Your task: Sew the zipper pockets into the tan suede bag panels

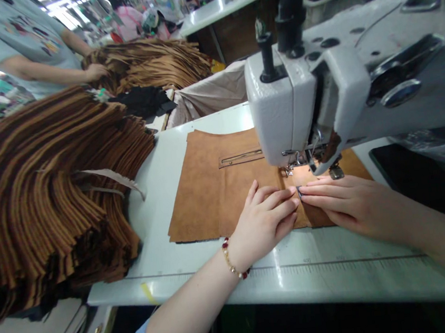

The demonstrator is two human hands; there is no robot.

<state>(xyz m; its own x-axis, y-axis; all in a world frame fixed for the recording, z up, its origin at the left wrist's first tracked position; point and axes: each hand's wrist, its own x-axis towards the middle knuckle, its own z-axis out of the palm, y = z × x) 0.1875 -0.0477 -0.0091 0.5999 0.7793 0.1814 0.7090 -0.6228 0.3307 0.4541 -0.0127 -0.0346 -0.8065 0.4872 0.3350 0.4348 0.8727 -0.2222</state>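
On the table [156, 216], under 1 machine [270, 114]: 1 panel [197, 190], 1 zip [241, 158] set in; work at 1 dark tab [299, 192] appears unfinished. Left hand [263, 218] flat on panel; right hand [341, 201] at tab, pinch cannot be told. At least 2 brown stacks [49, 179].

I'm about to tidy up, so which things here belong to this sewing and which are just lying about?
In use:
- zippered brown panel
- sewing machine
- probably the stacked brown pieces

Apparently lying about:
- flat black object
- yellow strip at the table's front edge
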